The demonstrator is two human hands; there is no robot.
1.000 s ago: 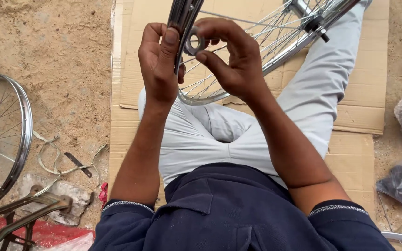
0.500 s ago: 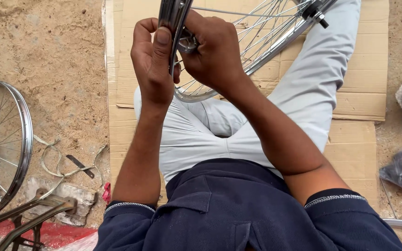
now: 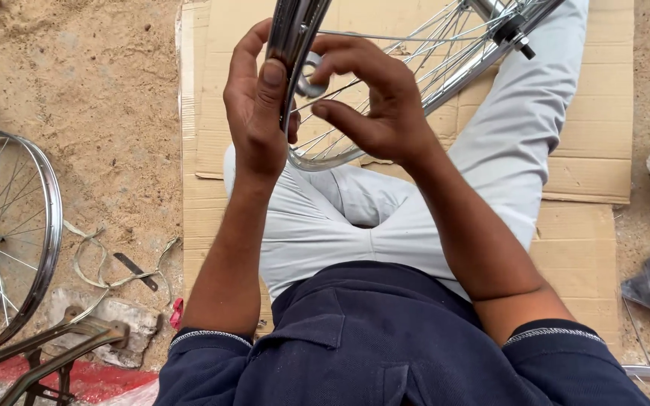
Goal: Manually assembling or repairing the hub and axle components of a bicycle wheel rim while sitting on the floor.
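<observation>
Top: dark navy shirt, short sleeves with thin white stitched hems.
Trousers: pale grey-white.
Left hand (image 3: 259, 113), right hand (image 3: 381, 105): bare.

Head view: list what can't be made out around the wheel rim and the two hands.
- Wheel rim: its upper part is cut off by the top edge.
- Small metal ring at the right hand: mostly hidden by the rim and fingers; its kind is unclear.
- Left hand: its palm side is hidden, so its contact with the rim is unseen.
- Hub axle: cut off at the top edge.
</observation>
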